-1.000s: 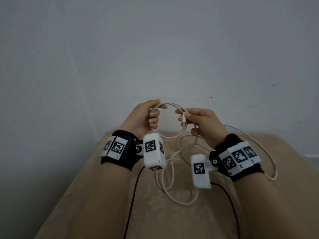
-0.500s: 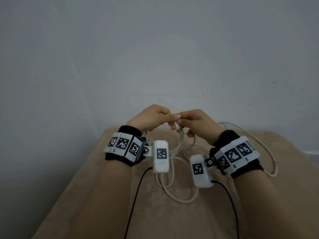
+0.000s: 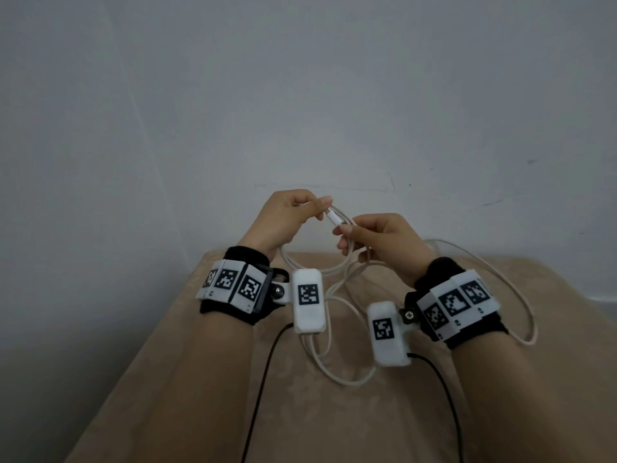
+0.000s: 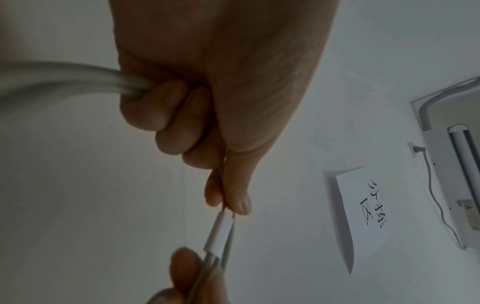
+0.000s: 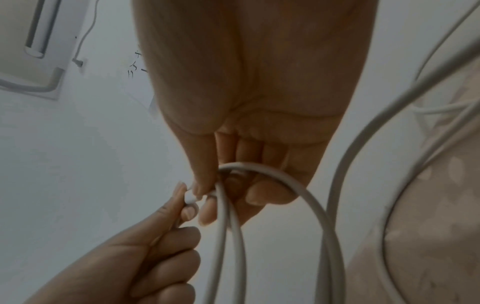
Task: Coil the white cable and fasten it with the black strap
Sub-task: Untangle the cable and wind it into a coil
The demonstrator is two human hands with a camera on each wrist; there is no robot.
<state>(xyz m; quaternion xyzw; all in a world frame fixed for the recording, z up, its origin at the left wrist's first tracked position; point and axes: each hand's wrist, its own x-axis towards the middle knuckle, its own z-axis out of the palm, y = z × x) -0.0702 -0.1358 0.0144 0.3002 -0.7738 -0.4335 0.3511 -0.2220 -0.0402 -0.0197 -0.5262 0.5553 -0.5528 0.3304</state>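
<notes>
I hold the white cable up over the beige table. My left hand [image 3: 320, 205] pinches it just behind its white connector [image 3: 334, 217] between thumb and forefinger, and its other fingers curl round a bundle of strands [image 4: 64, 80]. My right hand [image 3: 345, 232] pinches the cable just below the connector [image 4: 221, 232], with looped strands [image 5: 306, 205] running past its fingers. The remaining cable [image 3: 347, 375] trails in loose loops on the table and out to the right [image 3: 521, 295]. The black strap is not visible in any view.
The table is covered in beige patterned cloth [image 3: 334, 422] and stands against a white wall; its left edge falls off into shadow. Two black wires [image 3: 263, 362] run back from the wrist cameras. A paper sign [image 4: 363, 216] and a white fixture [image 4: 454, 164] hang on the wall.
The hands held an open loop apart, came together, and now stand slightly apart again. The left hand has risen, and the connector now shows between the two pinches.
</notes>
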